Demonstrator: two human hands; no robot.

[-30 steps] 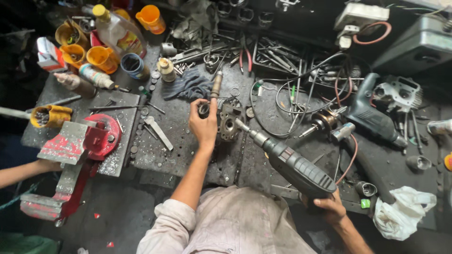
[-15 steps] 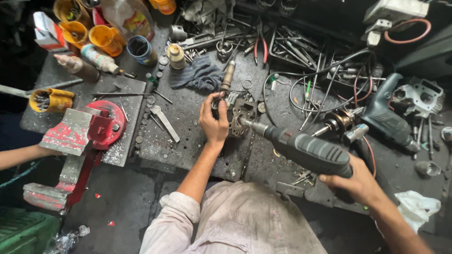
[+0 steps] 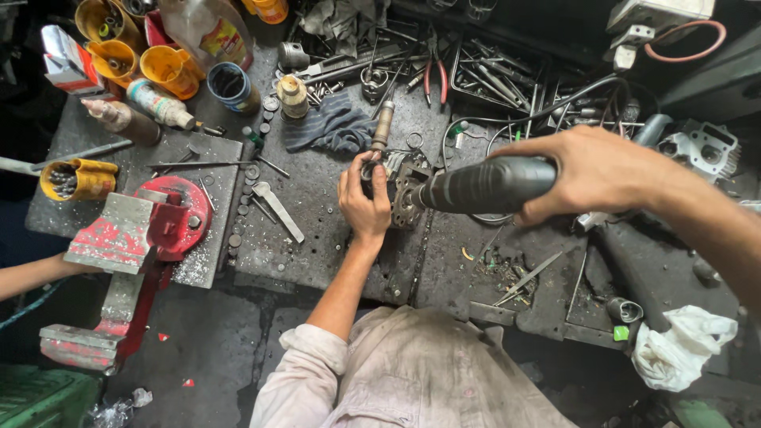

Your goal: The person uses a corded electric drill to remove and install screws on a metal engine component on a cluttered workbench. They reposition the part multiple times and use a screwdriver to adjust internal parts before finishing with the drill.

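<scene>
My left hand (image 3: 363,202) rests on a dark metal engine part (image 3: 408,196) in the middle of the greasy workbench (image 3: 317,206), its fingers closed around the shaft of a wooden-handled tool (image 3: 383,125) that points away from me. My right hand (image 3: 594,170) grips the dark body of a power drill (image 3: 483,186). The drill lies level, and its nose meets the engine part just right of my left hand. The bit itself is hidden.
A red bench vise (image 3: 151,226) stands at the left edge, with another person's forearm (image 3: 32,273) beside it. Yellow cups (image 3: 166,67), bottles, a blue rag (image 3: 333,127), pliers and loose tools crowd the back. A white bag (image 3: 682,349) lies at the lower right.
My right hand has raised the drill from the bench's near edge and swung it up and left until its nose meets the part. My left hand has stayed on the part.
</scene>
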